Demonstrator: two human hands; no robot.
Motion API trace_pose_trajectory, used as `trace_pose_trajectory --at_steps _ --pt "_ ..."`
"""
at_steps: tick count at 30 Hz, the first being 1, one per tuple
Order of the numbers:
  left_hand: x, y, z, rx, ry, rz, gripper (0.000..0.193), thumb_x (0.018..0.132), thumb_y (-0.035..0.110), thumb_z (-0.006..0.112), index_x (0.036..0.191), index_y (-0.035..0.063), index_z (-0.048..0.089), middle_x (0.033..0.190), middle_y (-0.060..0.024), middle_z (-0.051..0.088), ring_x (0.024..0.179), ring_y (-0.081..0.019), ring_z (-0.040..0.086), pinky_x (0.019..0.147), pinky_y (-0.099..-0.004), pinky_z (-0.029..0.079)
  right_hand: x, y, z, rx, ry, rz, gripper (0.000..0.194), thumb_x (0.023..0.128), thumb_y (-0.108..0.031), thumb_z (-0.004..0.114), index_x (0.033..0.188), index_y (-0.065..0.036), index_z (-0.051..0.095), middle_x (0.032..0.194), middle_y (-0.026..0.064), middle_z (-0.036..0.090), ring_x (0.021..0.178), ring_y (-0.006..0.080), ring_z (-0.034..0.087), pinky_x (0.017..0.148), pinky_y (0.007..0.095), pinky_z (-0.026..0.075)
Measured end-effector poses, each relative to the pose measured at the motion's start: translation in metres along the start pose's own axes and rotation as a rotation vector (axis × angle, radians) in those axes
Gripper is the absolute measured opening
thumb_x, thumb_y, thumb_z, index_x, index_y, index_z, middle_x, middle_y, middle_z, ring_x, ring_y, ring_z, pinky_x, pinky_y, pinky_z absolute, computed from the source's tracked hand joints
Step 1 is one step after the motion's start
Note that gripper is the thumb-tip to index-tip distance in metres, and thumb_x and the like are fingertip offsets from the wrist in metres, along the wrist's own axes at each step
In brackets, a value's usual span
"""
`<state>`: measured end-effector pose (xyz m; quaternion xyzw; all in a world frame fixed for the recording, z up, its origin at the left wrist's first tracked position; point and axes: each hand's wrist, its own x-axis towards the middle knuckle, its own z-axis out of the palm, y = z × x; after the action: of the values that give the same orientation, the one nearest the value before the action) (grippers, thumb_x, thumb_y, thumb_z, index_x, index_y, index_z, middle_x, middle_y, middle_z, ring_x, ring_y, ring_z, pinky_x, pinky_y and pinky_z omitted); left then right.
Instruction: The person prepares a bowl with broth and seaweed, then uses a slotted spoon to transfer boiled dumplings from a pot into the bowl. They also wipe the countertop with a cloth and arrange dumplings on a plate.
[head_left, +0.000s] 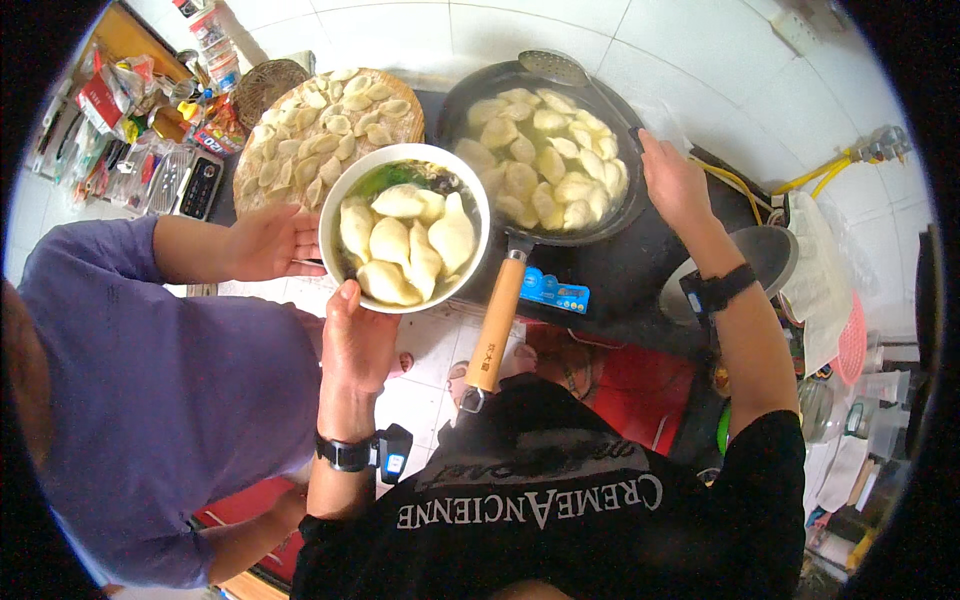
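My left hand (361, 337) holds a white bowl (328, 259) from below, its thumb at the rim. In the bowl lie several cooked dumplings (390, 241) in broth with greens and dark bits. My right hand (671, 176) grips the dark handle end of a metal skimmer (555, 67), whose perforated head rests at the far rim of a black wok (641, 217). Many dumplings (551, 165) float in the wok's liquid. The wok's wooden handle (496, 322) points towards me. A co-worker's open hand (277, 241) is close to the bowl's left side.
A round wooden board (412, 112) with uncooked dumplings lies left of the wok. Behind it stands a wicker basket (266, 86). The co-worker in purple (180, 360) stands at my left. A pan lid (757, 259) and yellow hose (814, 172) are at the right.
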<state>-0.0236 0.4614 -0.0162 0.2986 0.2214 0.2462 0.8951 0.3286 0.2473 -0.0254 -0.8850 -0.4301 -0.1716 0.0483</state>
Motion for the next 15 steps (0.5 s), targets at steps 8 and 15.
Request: trace_pose_trajectory --at_steps 8,15 --pt "-0.008 -0.001 -0.006 0.01 0.015 0.034 0.071 0.079 0.034 0.065 0.133 0.0015 0.034 0.134 -0.0109 0.043 0.124 -0.0249 0.042 0.104 -0.0423 0.034 -0.008 -0.008 0.016 0.564 -0.15 0.138 0.031 0.088 -0.011 0.049 0.118 -0.003 0.051 0.081 0.0131 0.061 0.057 0.0251 0.057 0.047 0.0365 0.045" --pt "-0.01 0.0 -0.009 0.025 0.056 0.064 0.069 0.079 0.035 0.064 0.132 0.0011 0.035 0.133 -0.0113 0.044 0.122 -0.025 0.043 0.104 -0.0419 0.034 0.004 -0.06 -0.012 1.533 -0.522 0.773 0.024 0.09 -0.01 0.047 0.107 0.006 0.05 0.08 0.0129 0.058 0.049 0.0095 0.044 0.035 0.0216 0.033"
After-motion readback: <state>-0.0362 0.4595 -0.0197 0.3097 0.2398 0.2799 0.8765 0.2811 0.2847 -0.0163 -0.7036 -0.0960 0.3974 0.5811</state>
